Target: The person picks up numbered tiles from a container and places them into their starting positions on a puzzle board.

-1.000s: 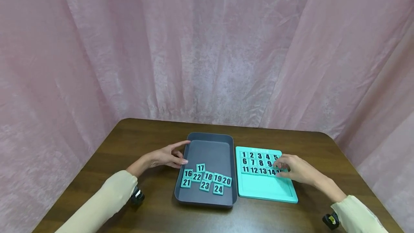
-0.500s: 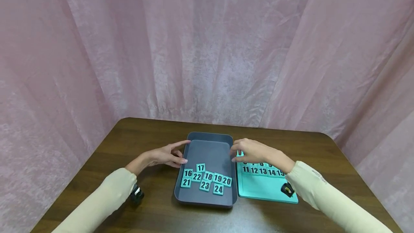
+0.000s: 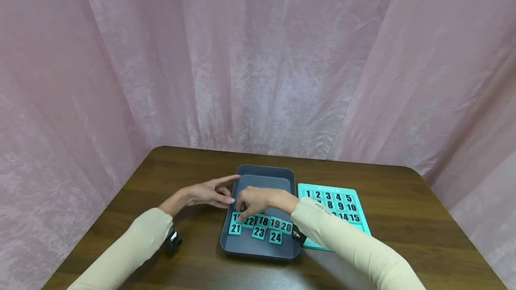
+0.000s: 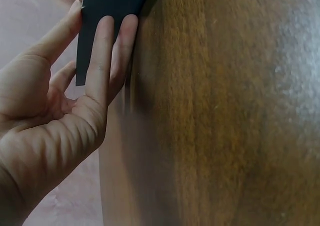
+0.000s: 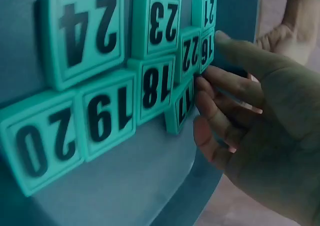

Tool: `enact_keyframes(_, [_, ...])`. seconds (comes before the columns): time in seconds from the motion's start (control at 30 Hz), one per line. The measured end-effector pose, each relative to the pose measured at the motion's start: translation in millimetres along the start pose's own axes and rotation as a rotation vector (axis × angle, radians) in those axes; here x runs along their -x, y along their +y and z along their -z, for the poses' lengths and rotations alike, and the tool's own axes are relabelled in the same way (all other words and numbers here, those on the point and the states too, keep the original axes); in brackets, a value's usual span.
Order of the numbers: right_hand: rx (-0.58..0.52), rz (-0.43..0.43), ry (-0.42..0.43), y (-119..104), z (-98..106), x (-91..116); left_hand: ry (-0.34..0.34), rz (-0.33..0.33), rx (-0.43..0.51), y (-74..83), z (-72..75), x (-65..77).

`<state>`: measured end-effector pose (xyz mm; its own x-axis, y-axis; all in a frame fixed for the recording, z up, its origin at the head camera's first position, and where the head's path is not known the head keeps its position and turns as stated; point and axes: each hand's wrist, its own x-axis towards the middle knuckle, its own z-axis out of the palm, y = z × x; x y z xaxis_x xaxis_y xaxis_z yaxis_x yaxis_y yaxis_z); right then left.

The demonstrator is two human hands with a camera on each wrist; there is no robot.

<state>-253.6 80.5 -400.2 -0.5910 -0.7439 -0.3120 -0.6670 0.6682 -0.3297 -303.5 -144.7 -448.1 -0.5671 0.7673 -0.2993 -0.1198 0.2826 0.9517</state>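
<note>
My right hand (image 3: 258,199) reaches into the dark grey tray (image 3: 258,250) over a cluster of teal number tiles. In the right wrist view its thumb and index finger stand apart at the edges of the 16 tile (image 5: 206,50), with the other fingers loosely bent beside the 17 tile (image 5: 182,103). In the head view this hand hides the 17 and part of the 16. My left hand (image 3: 204,194) touches the tray's left side, index finger stretched out at the rim. The left wrist view shows its straight fingers against the tray's dark wall (image 4: 107,5).
A teal board (image 3: 363,223) with numbered tiles in rows lies right of the tray, partly covered by the right sleeve (image 3: 346,232). Tiles 18 to 24, such as the 24 (image 3: 276,237), also lie in the tray. All stands on a brown wooden table (image 3: 411,218).
My right hand has moved left from the board, across the tray's right rim, and down to the tiles at the tray's left. The left hand stays at the tray's side.
</note>
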Motion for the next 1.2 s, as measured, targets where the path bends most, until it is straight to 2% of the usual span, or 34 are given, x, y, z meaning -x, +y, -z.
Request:
enact_keyframes(0.13, [0.046,-0.086,-0.004,-9.4,-4.3,-6.3,-0.004,-0.001,-0.004,1.8,-1.8,0.9])
enact_keyframes(0.27, [0.074,-0.114,0.016,-12.9,-5.8,-4.4,0.005,-0.001,-0.002,1.0,-1.8,1.6])
enact_keyframes(0.6, [0.096,-0.053,0.02,-11.1,-9.4,10.6,0.004,0.0,-0.005,0.0,-3.0,0.2])
enact_keyframes(0.77, [0.186,-0.053,0.04,-16.0,-11.6,13.5,0.026,0.001,-0.042,1.7,0.8,-4.3])
enact_keyframes(0.97, [0.304,-0.039,0.04,-23.2,-16.3,11.4,0.072,-0.031,-0.115,4.1,2.2,-12.4])
enact_keyframes(1.2, [0.259,-0.038,0.031,-22.9,-17.5,12.0,0.104,-0.03,-0.111,4.8,-1.8,-13.3])
